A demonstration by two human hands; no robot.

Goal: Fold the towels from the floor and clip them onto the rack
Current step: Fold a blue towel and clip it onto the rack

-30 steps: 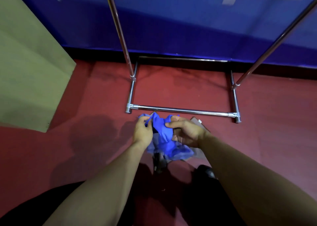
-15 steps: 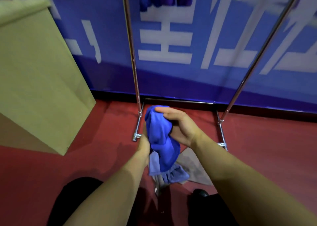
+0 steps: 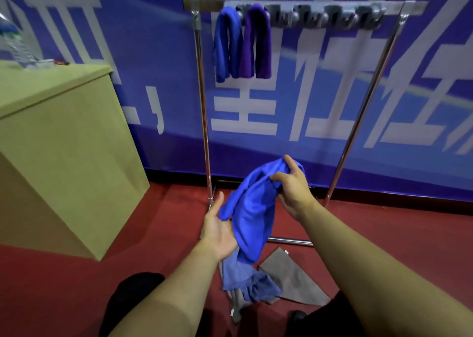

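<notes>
- Bright blue towel [image 3: 252,216] held up in front of rack [image 3: 202,106], pinched at its top by right hand [image 3: 291,185], draped against open, upturned palm of left hand [image 3: 217,227].
- Paler blue towel [image 3: 245,280] and grey towel [image 3: 294,277] heaped on red floor [image 3: 64,285] beneath, partly covered by hanging cloth.
- Blue hung towel [image 3: 226,44] and purple hung towel [image 3: 256,44] clipped at left end of top bar; remaining clips [image 3: 330,16] blurred.
- Bottle [image 3: 15,42] on cabinet [image 3: 64,144], cut off at left edge.

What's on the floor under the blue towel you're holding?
Under the blue towel, a lighter blue towel lies bunched over a grey towel. Anything beneath that pile is covered.
</notes>
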